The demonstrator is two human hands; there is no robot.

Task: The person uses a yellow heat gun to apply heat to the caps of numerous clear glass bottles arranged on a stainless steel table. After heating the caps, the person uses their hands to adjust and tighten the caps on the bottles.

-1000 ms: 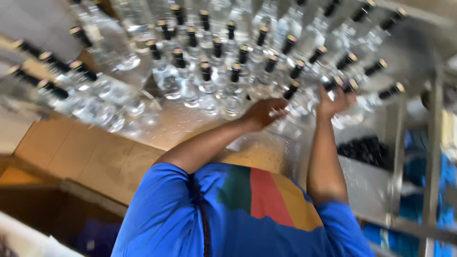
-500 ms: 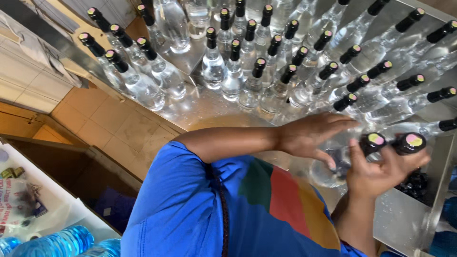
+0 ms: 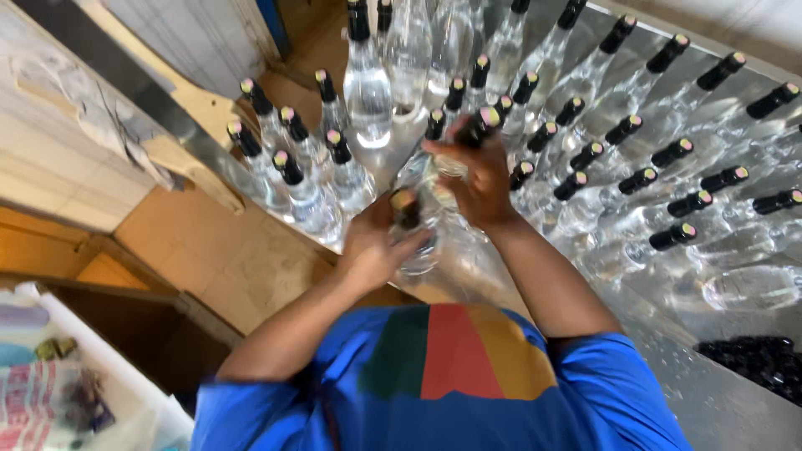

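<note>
Holding one clear bottle (image 3: 411, 238) each, two hands meet over a shiny metal table (image 3: 718, 401). The left hand (image 3: 372, 246) is wrapped tight around its bottle. That bottle's dark cap (image 3: 405, 207) sticks up past the fingers, but most of the glass is hidden by the hand. The right hand (image 3: 480, 179) is a bit farther off and grips a second bottle (image 3: 451, 167) by the neck. Its cap (image 3: 480, 124) with a light top pokes out above the knuckles. The two bottles sit just beside each other, and it is hard to tell if they touch, because that spot is blurry.

Many more bottles (image 3: 368, 92) with dark caps stand all around the hands. A bunch stands to the left and far side. Long rows (image 3: 668, 159) run off to the right, and the edge cuts off the last ones.

A blue shirt (image 3: 434, 384) with green, red and yellow blocks fills the near side and hides the near edge of the table. At the near right, a heap of small black things (image 3: 752, 359) lies on the table, too blurry to make out. At the near left lie some coloured packs (image 3: 42, 392), partly cut off. A tan tiled floor (image 3: 217, 250) shows at the left.
</note>
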